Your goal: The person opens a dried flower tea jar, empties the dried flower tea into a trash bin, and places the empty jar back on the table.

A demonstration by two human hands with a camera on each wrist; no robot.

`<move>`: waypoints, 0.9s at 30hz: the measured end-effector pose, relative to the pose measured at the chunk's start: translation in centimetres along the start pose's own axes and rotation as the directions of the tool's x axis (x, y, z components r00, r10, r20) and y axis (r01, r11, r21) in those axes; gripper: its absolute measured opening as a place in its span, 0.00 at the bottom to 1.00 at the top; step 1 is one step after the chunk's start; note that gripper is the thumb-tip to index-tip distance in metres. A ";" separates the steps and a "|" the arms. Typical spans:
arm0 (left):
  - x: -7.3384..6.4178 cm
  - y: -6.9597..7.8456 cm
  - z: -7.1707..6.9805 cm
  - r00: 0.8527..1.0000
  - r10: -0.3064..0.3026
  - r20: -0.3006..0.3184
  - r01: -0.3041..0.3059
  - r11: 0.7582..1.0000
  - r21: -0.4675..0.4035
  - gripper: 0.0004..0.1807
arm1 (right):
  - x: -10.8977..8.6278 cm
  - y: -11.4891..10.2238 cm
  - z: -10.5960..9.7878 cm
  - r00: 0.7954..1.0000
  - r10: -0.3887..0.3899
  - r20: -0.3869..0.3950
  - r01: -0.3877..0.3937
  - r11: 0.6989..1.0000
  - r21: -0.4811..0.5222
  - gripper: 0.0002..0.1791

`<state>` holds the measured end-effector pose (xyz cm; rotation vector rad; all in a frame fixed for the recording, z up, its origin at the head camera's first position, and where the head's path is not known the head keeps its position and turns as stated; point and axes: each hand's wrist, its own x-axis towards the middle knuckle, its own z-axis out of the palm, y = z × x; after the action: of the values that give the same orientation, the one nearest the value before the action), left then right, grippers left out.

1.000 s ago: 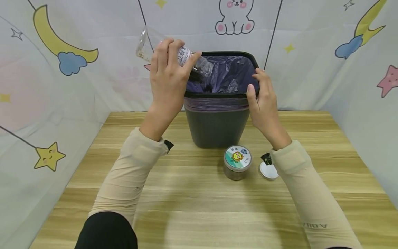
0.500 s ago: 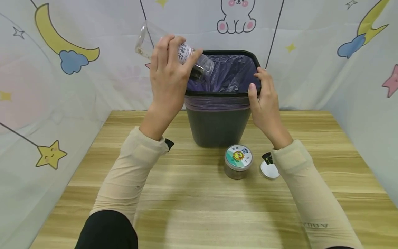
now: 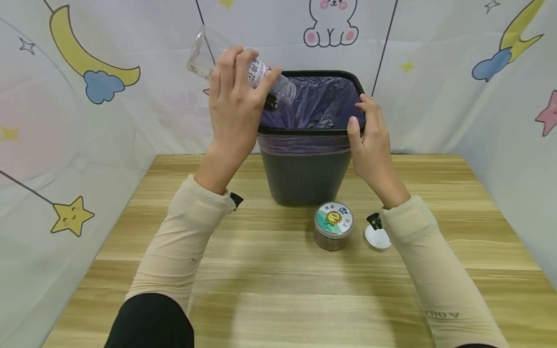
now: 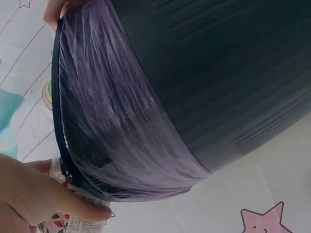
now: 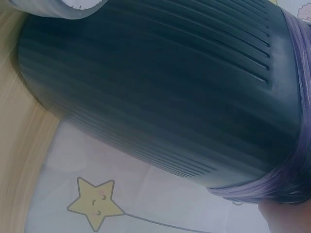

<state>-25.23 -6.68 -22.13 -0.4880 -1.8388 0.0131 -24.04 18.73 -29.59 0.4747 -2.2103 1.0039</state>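
My left hand grips a clear plastic jar with a printed label, tilted mouth-down over the left side of a dark trash bin. Inside the jar, a dark clump sits near the mouth, and small bits cling by its raised base. In the left wrist view the jar's flowered label shows under my thumb, beside the bin's rim. My right hand holds the bin's right rim, thumb at the front corner and fingers at the side. A purple bag lines the bin.
In front of the bin, a lidded round jar with a sunflower picture on top stands on the wooden table. A white lid lies to its right, partly under my right wrist. Printed fabric walls enclose the table.
The jar's base has risen slightly. The dark matter at its mouth has shrunk to a small clump, and dark bits seen dropping into the bag earlier are gone. My right hand keeps its hold.
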 end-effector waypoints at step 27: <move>0.3 -0.3 -0.2 0.995 0.098 0.011 -0.098 0.995 -0.003 0.28 | 0.0 -0.1 -0.1 1.000 -0.004 -0.002 0.004 1.000 0.003 0.34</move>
<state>-25.22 -6.88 -21.73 -0.5801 -1.8249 0.0801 -23.92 18.72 -29.53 0.4792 -2.2058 1.0059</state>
